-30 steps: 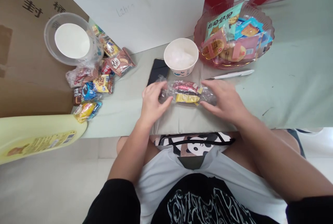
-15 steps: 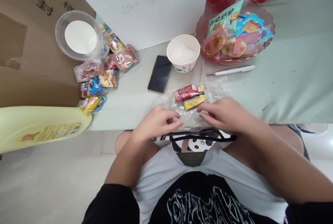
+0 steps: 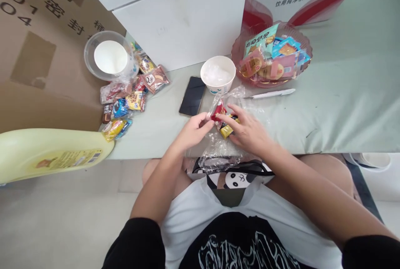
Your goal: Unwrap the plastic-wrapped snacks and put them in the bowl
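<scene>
A thin clear plastic bag (image 3: 218, 146) lies crumpled at the front edge of the table, its lower part hanging over the edge. On it are a red snack packet (image 3: 219, 109) and a yellow-and-black snack packet (image 3: 227, 129). My left hand (image 3: 194, 130) pinches the bag's left side between thumb and fingers, close to the red packet. My right hand (image 3: 248, 131) reaches over both packets with its fingers spread. Its fingertips touch or hover at the red packet, and it partly covers the yellow one.
Behind the bag are a phone (image 3: 192, 96), a paper bowl (image 3: 218, 76) and a white pen (image 3: 271, 94). A pink glass dish (image 3: 236, 54) of wrapped snacks stands back right. Wrapped snacks (image 3: 154, 79), a plastic tub (image 3: 90, 60) and a pale yellow bottle (image 3: 56, 154) are left, with boxes (image 3: 187, 27) behind.
Both hands have moved forward onto the bag and packets. My left hand has taken hold of the bag, whose sides are now gathered up around the packets. The head view has shifted slightly.
</scene>
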`<state>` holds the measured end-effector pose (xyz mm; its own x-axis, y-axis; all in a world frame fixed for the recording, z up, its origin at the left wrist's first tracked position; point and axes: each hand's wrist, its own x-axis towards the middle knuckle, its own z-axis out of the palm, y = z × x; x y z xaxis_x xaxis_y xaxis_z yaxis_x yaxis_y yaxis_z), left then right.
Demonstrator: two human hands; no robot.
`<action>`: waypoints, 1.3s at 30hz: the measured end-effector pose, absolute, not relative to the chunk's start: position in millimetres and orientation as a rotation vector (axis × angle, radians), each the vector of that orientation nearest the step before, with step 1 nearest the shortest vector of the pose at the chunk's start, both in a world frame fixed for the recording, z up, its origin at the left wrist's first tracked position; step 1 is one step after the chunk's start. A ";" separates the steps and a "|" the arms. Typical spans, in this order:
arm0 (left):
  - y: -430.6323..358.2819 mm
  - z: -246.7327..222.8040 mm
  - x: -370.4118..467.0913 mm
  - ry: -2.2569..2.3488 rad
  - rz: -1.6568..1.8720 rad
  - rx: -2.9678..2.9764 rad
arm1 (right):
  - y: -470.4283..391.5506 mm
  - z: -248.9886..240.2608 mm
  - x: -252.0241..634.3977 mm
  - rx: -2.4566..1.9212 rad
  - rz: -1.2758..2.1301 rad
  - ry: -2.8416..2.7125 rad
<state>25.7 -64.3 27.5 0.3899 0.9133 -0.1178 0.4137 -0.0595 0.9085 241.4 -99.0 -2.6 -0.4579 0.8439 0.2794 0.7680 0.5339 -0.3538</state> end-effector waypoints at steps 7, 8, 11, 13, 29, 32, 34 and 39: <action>-65.1 33.4 34.3 1.072 0.788 1.135 | -86.8 -3.2 250.1 -1.248 0.400 -2.289; -64.2 35.1 34.6 1.066 0.855 1.013 | -86.8 -1.9 251.5 -1.229 0.445 -2.260; -61.3 41.8 34.5 1.000 0.973 0.699 | -87.9 -0.5 252.4 -1.174 0.600 -2.169; -60.5 45.9 34.1 0.925 0.991 0.544 | -88.0 -1.2 250.6 -1.116 0.705 -2.094; -58.3 28.8 55.4 0.672 1.114 0.215 | -94.6 -7.7 233.3 -0.888 1.516 -1.337; -56.7 31.4 46.5 0.704 1.046 0.228 | -93.0 -5.6 227.7 -0.962 1.529 -1.258; -52.4 34.7 37.1 0.716 1.047 0.209 | -92.2 -6.7 226.9 -1.000 1.567 -1.178; -32.6 34.8 14.4 0.730 1.231 0.113 | -96.3 -8.7 242.0 -1.009 1.397 -1.053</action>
<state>14.4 -32.6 34.8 0.1397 0.8845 -0.4452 -0.8150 0.3580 0.4556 242.0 -96.3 -8.7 -0.0759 0.9968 -0.0254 -0.2498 -0.0437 -0.9673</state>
